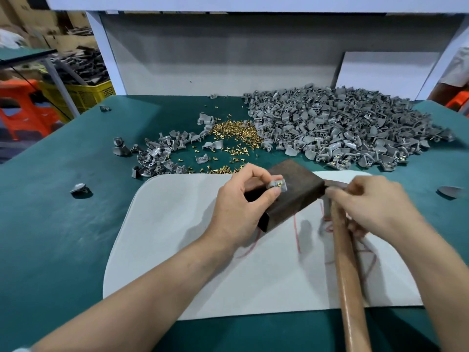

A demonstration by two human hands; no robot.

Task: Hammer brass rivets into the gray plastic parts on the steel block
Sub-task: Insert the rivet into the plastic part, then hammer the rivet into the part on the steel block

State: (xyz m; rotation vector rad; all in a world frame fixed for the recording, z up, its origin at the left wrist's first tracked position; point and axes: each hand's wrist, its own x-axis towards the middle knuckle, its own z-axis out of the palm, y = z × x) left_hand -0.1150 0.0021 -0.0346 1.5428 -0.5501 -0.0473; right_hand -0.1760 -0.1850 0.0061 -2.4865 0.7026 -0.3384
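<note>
The left hand (pixel 243 201) pinched a gray plastic part (pixel 283 187), with a brass rivet (pixel 278 184) seated in it, between thumb and forefinger on top of the steel block (pixel 299 199), which lay on a white mat (pixel 177 237). The right hand (pixel 373 204) curled its fingers round the wooden-handled hammer (pixel 347 275) just below its head, beside the block's right edge.

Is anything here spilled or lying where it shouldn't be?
Loose brass rivets are strewn across the green mat, in no container. One stray gray part lies at the left and another near the right edge, both apart from the big gray heap. The white pad bears red scribbles.
</note>
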